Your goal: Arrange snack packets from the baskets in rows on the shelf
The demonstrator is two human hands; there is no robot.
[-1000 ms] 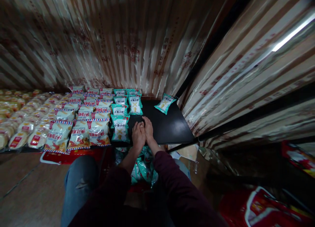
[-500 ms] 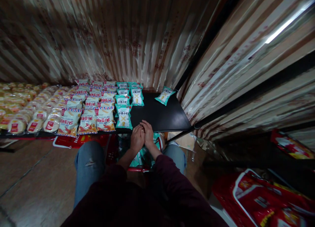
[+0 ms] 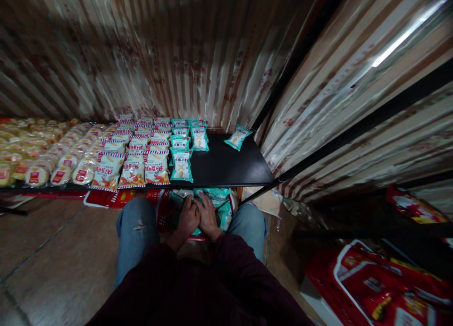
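My left hand [image 3: 188, 218] and my right hand [image 3: 207, 214] lie side by side between my knees, fingers spread over a heap of teal snack bags [image 3: 218, 204] in a red crate [image 3: 163, 213] under the shelf edge. Both hands rest on the bags; I cannot see a grip. Above them is a black shelf [image 3: 230, 168] with a column of teal snack bags [image 3: 181, 163] and one loose teal bag [image 3: 238, 137] near the back right corner.
Rows of red-and-white snack bags [image 3: 132, 168] and round yellow packs [image 3: 35, 175] fill the shelf to the left. Plastic-wrapped cartons [image 3: 177, 57] wall the back and right. Red packaging [image 3: 375, 283] lies at the lower right. Brown floor [image 3: 53, 260] at the left.
Both hands have drawn back off the black shelf and dropped down onto the teal bags in the crate between my knees. My view has tilted down a little.
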